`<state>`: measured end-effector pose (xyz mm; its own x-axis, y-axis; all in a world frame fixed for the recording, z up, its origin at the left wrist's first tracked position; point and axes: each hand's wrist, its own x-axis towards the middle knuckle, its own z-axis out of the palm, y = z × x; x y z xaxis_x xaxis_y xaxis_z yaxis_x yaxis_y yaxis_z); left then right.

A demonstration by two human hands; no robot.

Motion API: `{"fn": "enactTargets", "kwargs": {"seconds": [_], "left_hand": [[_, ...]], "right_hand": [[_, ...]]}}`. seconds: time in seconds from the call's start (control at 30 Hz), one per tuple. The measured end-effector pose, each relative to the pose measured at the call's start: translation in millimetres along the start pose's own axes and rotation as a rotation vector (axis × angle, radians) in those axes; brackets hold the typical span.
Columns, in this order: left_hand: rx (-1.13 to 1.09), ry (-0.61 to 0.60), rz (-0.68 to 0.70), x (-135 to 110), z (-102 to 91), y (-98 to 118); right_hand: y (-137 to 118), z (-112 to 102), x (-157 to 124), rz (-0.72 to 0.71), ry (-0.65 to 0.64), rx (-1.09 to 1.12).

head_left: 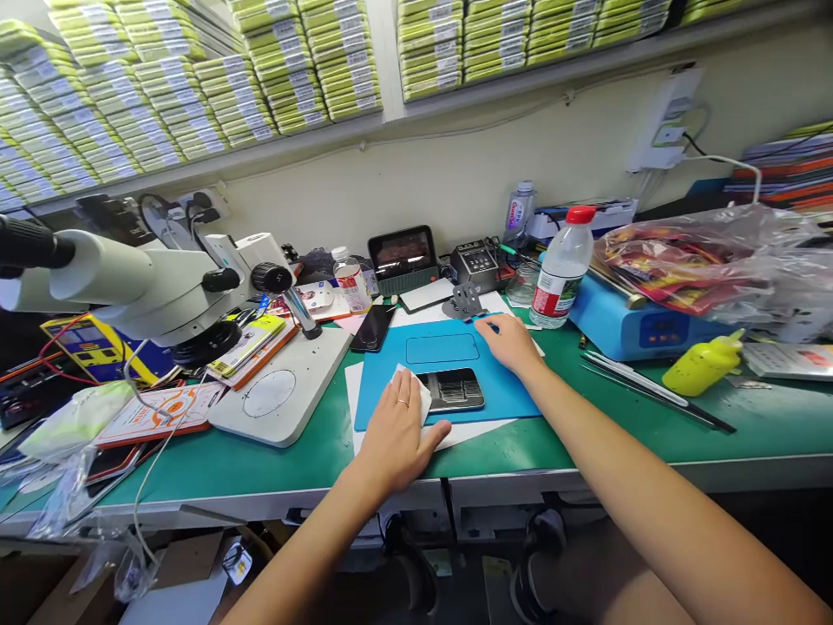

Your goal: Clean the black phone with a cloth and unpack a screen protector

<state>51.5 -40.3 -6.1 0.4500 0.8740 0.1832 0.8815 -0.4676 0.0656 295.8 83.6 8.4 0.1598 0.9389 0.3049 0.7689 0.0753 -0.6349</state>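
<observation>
A phone [459, 389] with a dark, reflective face lies on a blue mat [383, 391]. My left hand [396, 425] presses a folded white wipe [425, 399] down over the phone's left end, its fingers together and the thumb stretched out to the right. The wipe hides that end of the phone. At the mat's far right edge is my right hand [508, 343], its fingers curled and closed on the mat's edge. Between the hands, a thin dark-outlined phone-shaped frame or film [442, 349] lies on the mat, beyond the phone.
A microscope [169, 286] stands on its white base [286, 399] at the left. Behind the mat are a dark phone [373, 328] and a phone holder [464, 301]. At the right are a water bottle [563, 269], tweezers [657, 391], a yellow squeeze bottle [703, 363] and a blue machine [625, 321].
</observation>
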Motion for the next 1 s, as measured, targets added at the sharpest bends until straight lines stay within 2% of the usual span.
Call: {"fn": "enactTargets", "kwargs": {"seconds": [0.07,0.2,0.27,0.33,0.47,0.53,0.6,0.77,0.83,0.9,1.0], "left_hand": [[-0.006,0.024,0.003,11.9,4.3,19.3],[-0.090,0.036,0.131,37.5,8.1,69.2],[-0.119,0.033,0.170,42.0,7.0,78.4],[-0.133,0.026,0.182,37.7,5.2,71.4],[-0.092,0.016,0.137,15.1,0.1,33.6],[-0.068,0.012,0.105,8.4,-1.4,22.3],[-0.058,0.021,0.082,10.3,-0.3,24.6],[-0.074,0.045,0.125,38.6,8.2,63.2],[-0.080,0.040,0.145,43.7,8.8,69.5],[-0.087,0.034,0.146,38.0,7.1,63.2],[-0.082,0.035,0.097,14.7,2.4,37.0]], "right_hand": [[0.2,0.3,0.1,-0.005,0.002,-0.001],[2.6,-0.6,0.5,-0.024,-0.002,-0.009],[4.1,-0.8,0.8,-0.032,-0.001,-0.013],[5.2,-0.6,0.9,-0.033,-0.001,-0.011],[4.7,0.3,0.8,-0.018,-0.007,0.000],[3.2,0.6,1.3,-0.009,-0.009,0.003],[1.6,0.6,2.0,-0.006,-0.010,0.001],[0.0,-0.5,2.3,-0.013,-0.009,-0.014],[0.6,-1.5,1.7,-0.014,-0.005,-0.017],[1.5,-2.2,1.2,-0.015,-0.003,-0.017],[2.9,-1.9,0.9,-0.012,0.001,-0.015]]}}
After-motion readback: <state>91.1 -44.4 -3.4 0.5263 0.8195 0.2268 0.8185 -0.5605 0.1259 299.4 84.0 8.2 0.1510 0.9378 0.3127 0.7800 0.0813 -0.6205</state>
